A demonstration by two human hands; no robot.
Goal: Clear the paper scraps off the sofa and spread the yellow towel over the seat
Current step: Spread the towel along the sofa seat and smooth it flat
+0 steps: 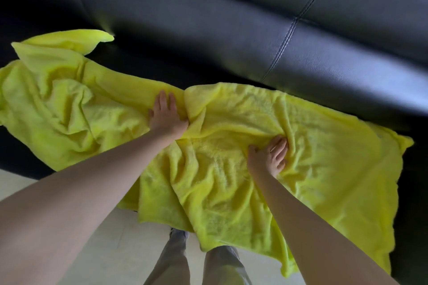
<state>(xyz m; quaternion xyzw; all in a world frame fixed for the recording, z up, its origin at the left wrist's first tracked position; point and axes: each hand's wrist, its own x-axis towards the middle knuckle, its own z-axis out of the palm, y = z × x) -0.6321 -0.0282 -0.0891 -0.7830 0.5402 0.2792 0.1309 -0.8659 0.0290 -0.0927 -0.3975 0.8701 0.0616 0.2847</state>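
The yellow towel (324, 157) lies rumpled across the seat of the black leather sofa (208, 30), with its front edge hanging over toward the floor. My left hand (165, 115) rests flat on the towel near its middle back edge, fingers straight, with a fold bunched beside it. My right hand (269, 157) lies on the towel further right and nearer to me, fingers spread and pressing into the creased cloth. The towel's left part is heaped in folds, with one corner (97, 37) turned up against the backrest. No paper scraps are visible.
The sofa backrest fills the top of the view, with a stitched seam (291, 32) running down it. Light floor tiles (111, 250) show below the seat edge. My legs in grey trousers (176, 259) stand close to the sofa front.
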